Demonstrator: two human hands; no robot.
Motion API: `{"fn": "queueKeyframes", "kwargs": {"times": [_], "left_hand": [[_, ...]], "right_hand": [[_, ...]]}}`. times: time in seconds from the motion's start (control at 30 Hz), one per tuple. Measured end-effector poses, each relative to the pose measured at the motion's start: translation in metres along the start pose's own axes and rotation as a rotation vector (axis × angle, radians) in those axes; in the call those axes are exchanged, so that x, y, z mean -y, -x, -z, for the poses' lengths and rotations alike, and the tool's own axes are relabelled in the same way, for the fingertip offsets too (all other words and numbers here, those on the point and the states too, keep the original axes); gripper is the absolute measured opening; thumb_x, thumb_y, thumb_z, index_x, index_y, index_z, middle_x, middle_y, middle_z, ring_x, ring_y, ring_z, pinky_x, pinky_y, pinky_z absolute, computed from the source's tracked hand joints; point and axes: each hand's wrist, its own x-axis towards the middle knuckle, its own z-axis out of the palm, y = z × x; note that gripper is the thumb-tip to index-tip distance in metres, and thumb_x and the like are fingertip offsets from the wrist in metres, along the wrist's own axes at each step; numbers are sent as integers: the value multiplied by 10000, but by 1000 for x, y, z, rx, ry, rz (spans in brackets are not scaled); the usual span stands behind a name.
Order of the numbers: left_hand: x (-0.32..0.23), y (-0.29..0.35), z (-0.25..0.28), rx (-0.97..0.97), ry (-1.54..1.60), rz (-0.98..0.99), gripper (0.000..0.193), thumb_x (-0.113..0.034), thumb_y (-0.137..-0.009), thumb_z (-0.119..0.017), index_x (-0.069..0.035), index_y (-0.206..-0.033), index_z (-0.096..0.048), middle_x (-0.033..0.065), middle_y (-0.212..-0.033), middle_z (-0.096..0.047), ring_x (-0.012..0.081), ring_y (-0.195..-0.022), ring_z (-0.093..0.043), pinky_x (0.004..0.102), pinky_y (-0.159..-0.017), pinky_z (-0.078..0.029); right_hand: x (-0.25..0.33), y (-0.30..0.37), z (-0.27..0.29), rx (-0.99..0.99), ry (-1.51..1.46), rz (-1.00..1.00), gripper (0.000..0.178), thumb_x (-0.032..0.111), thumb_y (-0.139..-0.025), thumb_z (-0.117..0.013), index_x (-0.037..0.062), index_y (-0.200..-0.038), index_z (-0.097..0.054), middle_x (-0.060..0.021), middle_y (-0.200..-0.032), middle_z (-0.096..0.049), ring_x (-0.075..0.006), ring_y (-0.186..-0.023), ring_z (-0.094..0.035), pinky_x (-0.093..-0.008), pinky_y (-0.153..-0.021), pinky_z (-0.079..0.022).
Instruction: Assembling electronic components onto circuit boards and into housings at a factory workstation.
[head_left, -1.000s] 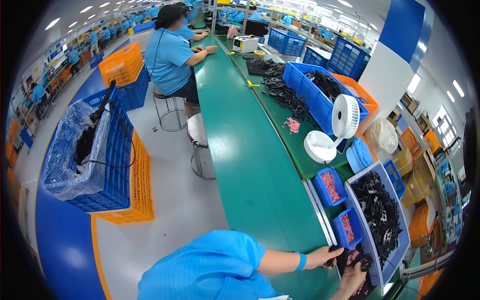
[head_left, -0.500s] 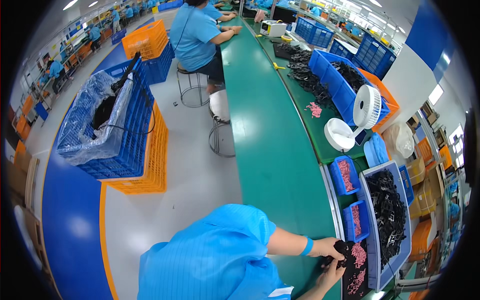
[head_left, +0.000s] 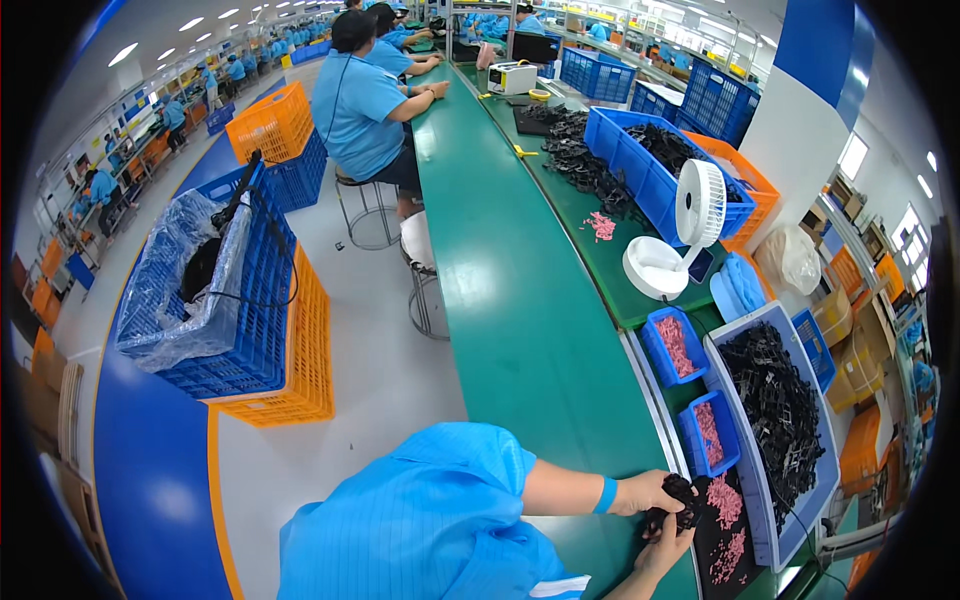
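My left hand (head_left: pixel 644 494), with a blue band on its wrist, is closed round a tangled bunch of small black parts (head_left: pixel 682 490) at the table's right edge. From below, my right hand (head_left: pixel 667 546) grips the same bunch with bent fingers. The exact kind of these black parts is too small to tell, and the fingers partly hide them. Just right of my hands, loose small pink pieces (head_left: pixel 724 502) lie on a black mat (head_left: pixel 712 535). Beyond them stand two small blue bins (head_left: pixel 738 447) of pink pieces and a large grey bin (head_left: pixel 826 478) heaped with black parts.
A white fan (head_left: pixel 700 205) stands on the green table (head_left: pixel 510 290), near a blue crate (head_left: pixel 612 140) of black parts. Stools (head_left: pixel 418 240) and stacked crates (head_left: pixel 310 345) with plastic lining are at left. A co-worker in blue (head_left: pixel 350 115) sits farther up the table.
The whole view has shifted and tilted slightly upward, showing more of the far room. Both my hands stay on the black bunch, with only a slight shift of the fingers.
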Motion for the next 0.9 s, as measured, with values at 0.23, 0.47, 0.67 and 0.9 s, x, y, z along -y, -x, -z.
{"fn": "queueKeyframes", "kwargs": {"times": [0.23,0.47,0.67,0.9], "left_hand": [[6,-4,3,-22,69,-80,413,-81,-819,-656,-72,-1217,-548,49,-1026,-624,148,-886,-594,305,-734,-516],[2,2,0,3,113,-25,395,-98,-795,-693,-81,-1161,-546,38,-1007,-619,144,-892,-587,294,-732,-498],[5,2,-1,28,177,63,379,-154,-785,-714,-99,-1120,-545,27,-998,-609,155,-921,-582,326,-803,-489],[-5,8,-9,-88,176,107,388,-127,-806,-682,-78,-1154,-516,49,-1012,-597,181,-918,-589,339,-807,-501]], "right_hand": [[0,4,-15,-103,56,207,293,158,-926,-562,36,-1178,-473,-24,-852,-559,-56,-595,-484,-182,-434,-341],[0,1,-8,-76,64,206,285,201,-946,-527,14,-1161,-527,-19,-911,-569,-34,-615,-461,-163,-447,-326],[-4,1,-3,9,169,253,321,170,-948,-521,-25,-1203,-523,-40,-966,-574,-82,-784,-539,-190,-636,-437],[-17,-2,3,59,35,220,480,69,-882,-597,-23,-1315,-412,-101,-1199,-527,-192,-1071,-529,-308,-938,-426]]}}
